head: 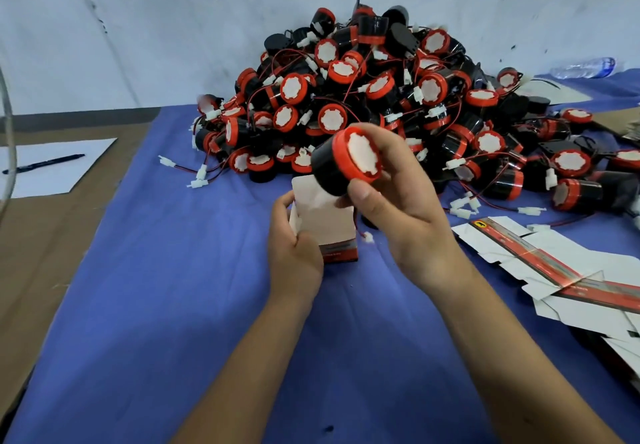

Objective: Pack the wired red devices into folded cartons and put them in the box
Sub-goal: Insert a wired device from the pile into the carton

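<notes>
Light is even and soft, with weak shadows under the hands (pixel 346 222). Edges bend from the wide lens; far corners look blurred.

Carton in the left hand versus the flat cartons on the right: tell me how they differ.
The held carton is folded into an upright box; the flat cartons lie unfolded on the blue cloth. The left hand grips the held carton, while the flat cartons lie untouched. The held carton's top flap stands open beside the device in the right hand. Both are white with a red printed band.
</notes>
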`<action>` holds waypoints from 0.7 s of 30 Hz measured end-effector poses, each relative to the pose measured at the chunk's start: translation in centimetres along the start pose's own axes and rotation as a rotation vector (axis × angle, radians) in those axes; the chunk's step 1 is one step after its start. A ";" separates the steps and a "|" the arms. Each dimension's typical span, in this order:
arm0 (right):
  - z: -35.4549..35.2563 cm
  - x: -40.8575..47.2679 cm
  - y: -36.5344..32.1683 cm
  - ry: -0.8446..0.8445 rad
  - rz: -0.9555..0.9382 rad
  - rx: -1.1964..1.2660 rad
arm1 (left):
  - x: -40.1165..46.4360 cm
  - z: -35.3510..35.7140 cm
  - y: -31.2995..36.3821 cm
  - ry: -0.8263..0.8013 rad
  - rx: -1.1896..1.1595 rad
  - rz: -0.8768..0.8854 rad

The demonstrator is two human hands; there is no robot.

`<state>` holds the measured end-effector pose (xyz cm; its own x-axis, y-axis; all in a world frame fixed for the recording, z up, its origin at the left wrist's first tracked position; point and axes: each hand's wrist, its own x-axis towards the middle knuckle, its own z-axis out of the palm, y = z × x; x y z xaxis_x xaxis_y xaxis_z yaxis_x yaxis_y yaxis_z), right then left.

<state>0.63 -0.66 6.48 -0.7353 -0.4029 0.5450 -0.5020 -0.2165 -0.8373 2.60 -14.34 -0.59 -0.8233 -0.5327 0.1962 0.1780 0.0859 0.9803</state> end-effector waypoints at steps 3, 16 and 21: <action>0.4 -0.3 0.9 -0.096 -0.053 -0.382 | 0.5 0.0 -0.5 -0.033 0.065 0.064; -1.2 -0.6 3.8 -0.190 0.098 -1.062 | 1.0 -1.1 0.3 -0.196 -0.058 -0.088; -0.7 -0.7 3.7 -0.237 0.126 -1.033 | 0.7 -0.8 0.3 -0.162 -0.131 -0.073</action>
<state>-1.01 -0.50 3.06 -0.7573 -0.5566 0.3417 -0.6530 0.6525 -0.3844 2.51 -15.32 -0.19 -0.9104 -0.3906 0.1368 0.1747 -0.0631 0.9826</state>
